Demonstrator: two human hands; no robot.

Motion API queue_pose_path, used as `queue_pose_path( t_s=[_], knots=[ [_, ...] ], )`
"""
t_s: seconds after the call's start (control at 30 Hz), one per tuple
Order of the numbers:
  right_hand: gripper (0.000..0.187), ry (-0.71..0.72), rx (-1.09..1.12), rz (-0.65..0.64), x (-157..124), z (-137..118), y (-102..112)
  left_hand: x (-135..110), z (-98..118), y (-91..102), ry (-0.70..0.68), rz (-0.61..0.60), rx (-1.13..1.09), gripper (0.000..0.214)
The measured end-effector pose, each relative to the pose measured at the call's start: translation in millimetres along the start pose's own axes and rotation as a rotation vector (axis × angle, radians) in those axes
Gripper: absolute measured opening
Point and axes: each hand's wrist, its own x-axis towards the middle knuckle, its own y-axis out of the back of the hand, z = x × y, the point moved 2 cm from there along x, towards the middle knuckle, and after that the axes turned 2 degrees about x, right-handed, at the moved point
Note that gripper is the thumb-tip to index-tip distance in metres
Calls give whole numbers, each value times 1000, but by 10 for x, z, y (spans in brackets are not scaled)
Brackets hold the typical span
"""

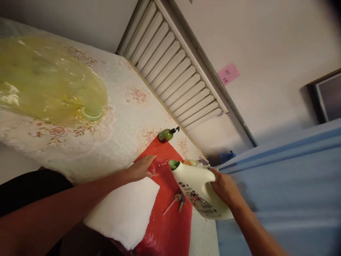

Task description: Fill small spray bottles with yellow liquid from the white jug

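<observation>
My right hand (223, 186) grips the handle of a large cream detergent jug (198, 177), tilted over on its side. The jug's green-lined mouth is uncapped and points left, right at the neck of a clear plastic bottle (162, 163). Around that bottle's body my left hand (141, 169) is closed; the bottle leans over a red sheet (170, 231). A trigger spray head (181, 201) with a thin tube lies on the sheet below the jug's mouth. Whether liquid is flowing cannot be made out.
A white folded cloth (128, 209) lies below my left forearm. At the sheet's far corner is a green pump bottle (165, 135). A big yellow plastic bag (50, 81) rests on the flowered tablecloth (122, 117). A radiator (173, 64) and a blue curtain (287, 185) border the table.
</observation>
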Motion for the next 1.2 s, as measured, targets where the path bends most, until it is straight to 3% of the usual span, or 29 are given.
queue_pose_path(
  t_s=[0.47, 1.2],
  knots=[
    [44, 3, -25, -2, -5, -29, 39, -28, 68, 53, 6, 6, -30, 81],
    [32, -7, -70, -3, 2, -28, 36, -8, 42, 38, 23, 8, -39, 85]
  ],
)
